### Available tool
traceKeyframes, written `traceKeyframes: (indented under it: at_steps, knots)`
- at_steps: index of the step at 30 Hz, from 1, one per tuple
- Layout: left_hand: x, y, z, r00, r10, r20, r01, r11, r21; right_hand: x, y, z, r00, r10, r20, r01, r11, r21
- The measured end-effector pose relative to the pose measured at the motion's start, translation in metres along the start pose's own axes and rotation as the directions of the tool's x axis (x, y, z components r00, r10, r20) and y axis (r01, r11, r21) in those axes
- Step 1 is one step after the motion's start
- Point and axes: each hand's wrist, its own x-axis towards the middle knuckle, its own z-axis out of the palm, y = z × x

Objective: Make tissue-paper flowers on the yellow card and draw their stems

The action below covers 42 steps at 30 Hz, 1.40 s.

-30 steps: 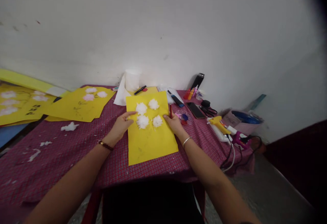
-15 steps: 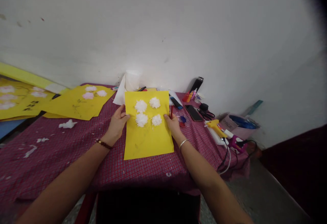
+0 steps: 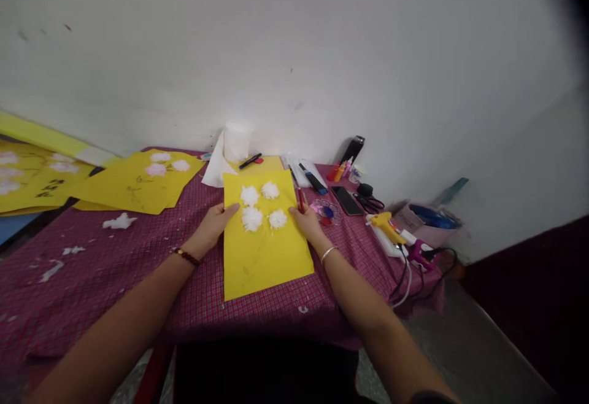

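Observation:
A yellow sheet of paper [image 3: 264,250] lies on the checked red tablecloth [image 3: 138,269], with several white tissue tufts [image 3: 252,218] stuck on its upper half. My left hand [image 3: 212,227] grips the sheet's left edge, thumb on top. My right hand [image 3: 307,223] rests on the sheet's right edge and holds a red pencil [image 3: 300,199] that points away from me.
More yellow sheets with tufts [image 3: 138,180] lie at the left. A tissue roll [image 3: 237,142], black marker [image 3: 250,161], small paint bottles [image 3: 340,170], phone [image 3: 347,199], scissors [image 3: 368,198], yellow glue gun [image 3: 384,223] and purple glue gun [image 3: 421,253] with cords sit behind and right. Tissue scraps [image 3: 118,222] dot the cloth.
The sheet was tipped up at its far end half a second ago and now lies flat on the cloth, slightly nearer me. Both hands stayed on its edges.

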Motion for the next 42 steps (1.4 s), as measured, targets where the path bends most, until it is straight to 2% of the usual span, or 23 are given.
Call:
traceKeyframes:
  at_steps: [6,14,18,23,27,31,37,42]
  knots:
    - [-0.001,-0.003,0.003,1.0,-0.018,-0.005,0.018,0.997,0.074,0.0,-0.002,0.001,1.0,-0.005,0.005,0.005,1.0,-0.016]
    - [0.007,-0.003,-0.002,0.997,0.015,-0.081,-0.002,0.987,0.159,0.004,-0.001,-0.003,0.998,-0.028,-0.051,0.026,0.999,-0.042]
    - [0.007,-0.004,0.0,0.996,0.035,-0.086,-0.019,0.984,0.177,0.004,0.0,-0.003,0.997,-0.036,-0.063,0.034,0.998,-0.046]
    - [0.005,-0.001,0.0,0.99,0.095,-0.103,-0.069,0.971,0.229,0.008,0.002,-0.006,0.997,-0.047,-0.059,0.043,0.997,-0.07]
    - [0.007,0.007,-0.01,0.972,0.177,-0.158,-0.126,0.949,0.288,0.015,0.004,-0.014,0.998,-0.061,-0.032,0.056,0.989,-0.136]
    - [0.011,0.016,-0.019,0.952,0.232,-0.202,-0.156,0.93,0.332,0.021,0.005,-0.023,0.99,-0.129,-0.056,0.114,0.971,-0.209]
    - [0.001,0.023,-0.013,0.951,0.285,-0.12,-0.218,0.893,0.394,0.025,0.007,-0.027,0.975,-0.2,-0.092,0.171,0.95,-0.26]
    - [-0.008,0.022,-0.003,0.96,0.271,-0.066,-0.221,0.882,0.416,0.026,0.006,-0.027,0.966,-0.237,-0.107,0.199,0.94,-0.278]
